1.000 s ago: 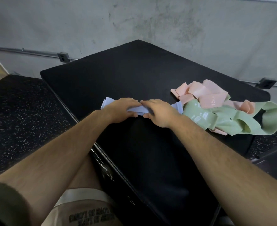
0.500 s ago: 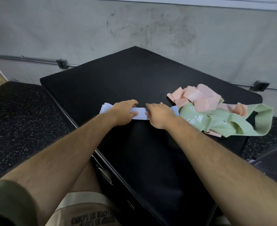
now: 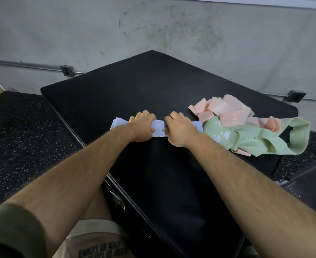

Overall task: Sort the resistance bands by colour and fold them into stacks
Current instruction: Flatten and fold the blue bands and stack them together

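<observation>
Both hands are clamped on the folded pale blue bands (image 3: 159,128) mid-tabletop (image 3: 153,86). The left hand (image 3: 142,125) and right hand (image 3: 179,129) have fingers curled over the far edge and thumbs on the near one, so most of it's covered and I can't count the layers. Just right of that is a tangle of pink bands (image 3: 226,110), half buried under green bands (image 3: 255,138).

Pale blue band (image 3: 159,128), pink bands (image 3: 226,108), light green bands (image 3: 255,138), black mat (image 3: 153,90), speckled floor (image 3: 19,131)

Smooth matt rubbery bands (image 3: 250,138) lie on a matt black padded box (image 3: 153,90) above speckled rubber flooring (image 3: 23,136).
</observation>
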